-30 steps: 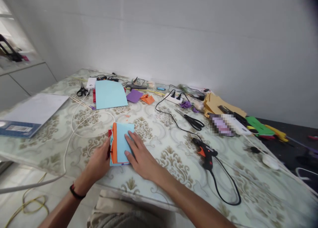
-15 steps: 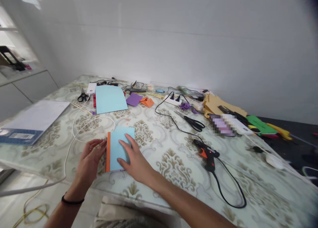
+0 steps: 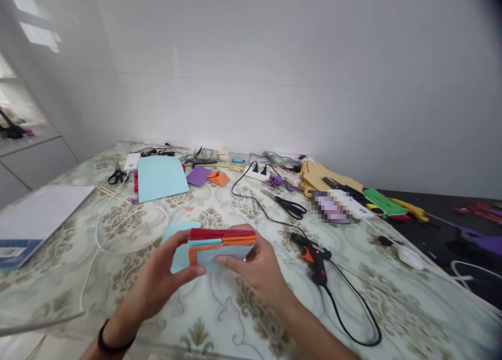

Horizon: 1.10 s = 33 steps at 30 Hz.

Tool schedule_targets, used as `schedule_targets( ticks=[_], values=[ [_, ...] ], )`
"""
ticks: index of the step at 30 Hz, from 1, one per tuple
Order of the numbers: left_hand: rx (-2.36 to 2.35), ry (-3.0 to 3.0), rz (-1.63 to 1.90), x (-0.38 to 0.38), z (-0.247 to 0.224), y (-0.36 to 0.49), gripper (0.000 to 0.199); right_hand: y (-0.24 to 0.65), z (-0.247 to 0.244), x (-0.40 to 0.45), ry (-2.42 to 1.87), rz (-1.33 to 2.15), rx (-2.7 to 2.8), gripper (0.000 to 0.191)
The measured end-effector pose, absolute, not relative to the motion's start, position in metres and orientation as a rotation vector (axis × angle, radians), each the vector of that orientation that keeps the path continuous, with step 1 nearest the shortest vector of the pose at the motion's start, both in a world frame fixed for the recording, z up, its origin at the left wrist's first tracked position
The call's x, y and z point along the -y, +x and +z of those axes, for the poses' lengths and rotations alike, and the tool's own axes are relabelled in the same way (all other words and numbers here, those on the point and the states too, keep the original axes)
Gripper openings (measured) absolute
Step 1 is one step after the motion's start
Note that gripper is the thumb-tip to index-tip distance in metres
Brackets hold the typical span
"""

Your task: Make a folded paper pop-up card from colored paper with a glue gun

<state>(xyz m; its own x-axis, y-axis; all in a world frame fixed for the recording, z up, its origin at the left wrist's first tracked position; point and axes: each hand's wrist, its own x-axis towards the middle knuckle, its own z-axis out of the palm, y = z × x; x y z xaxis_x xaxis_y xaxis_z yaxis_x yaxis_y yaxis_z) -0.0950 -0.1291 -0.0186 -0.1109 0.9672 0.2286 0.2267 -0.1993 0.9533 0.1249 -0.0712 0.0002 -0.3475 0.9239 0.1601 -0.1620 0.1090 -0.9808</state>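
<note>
Between my two hands, raised above the table, is a small block of coloured paper (image 3: 223,235) with red, light blue and orange layers showing along its upper edge. My left hand (image 3: 159,276) pinches its left end, thumb in front and fingers behind. At the other end my right hand (image 3: 261,274) grips it, with the thumb lying on the pale blue front face. How the layers are joined cannot be seen. Behind my left fingers a light blue sheet (image 3: 181,260) lies on the table, partly covered from view.
A glue gun (image 3: 311,255) with a looped black cord lies to the right, near black scissors (image 3: 288,206). Further back are a large light blue sheet (image 3: 161,178), purple paper (image 3: 199,175) and a power strip (image 3: 257,172). A white cable (image 3: 91,266) curls at left.
The light blue and orange paper piece lay flat under my right hand; now both hands hold a layered paper block upright, further right. A light blue sheet shows on the table behind it.
</note>
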Motion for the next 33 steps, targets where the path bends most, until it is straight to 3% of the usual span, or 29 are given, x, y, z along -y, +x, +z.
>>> schedule_targets(
  ticks=[4,9,18,22,28,33],
  values=[
    [-1.423,1.748,1.121,0.094,-0.011,-0.069,0.031,0.148,-0.002,0.052,-0.791,1.255,1.497,0.034],
    [-1.442,1.776,0.930,0.062,-0.036,-0.053,0.010,0.161,-0.039,0.029,-0.860,1.422,1.473,0.034],
    [-1.379,1.788,0.721,0.070,-0.062,-0.054,0.033,0.172,-0.042,0.029,-0.958,1.519,1.633,0.026],
    [-1.425,1.757,0.769,0.074,-0.053,-0.053,0.032,0.176,-0.040,0.029,-1.045,1.474,1.652,0.030],
    [-1.297,1.787,0.939,0.078,-0.046,-0.056,0.034,0.180,-0.034,0.030,-1.057,1.434,1.758,0.018],
    [-1.378,1.890,0.958,0.082,-0.049,-0.056,0.018,0.175,-0.031,0.039,-1.016,1.303,1.667,0.017]
  ],
)
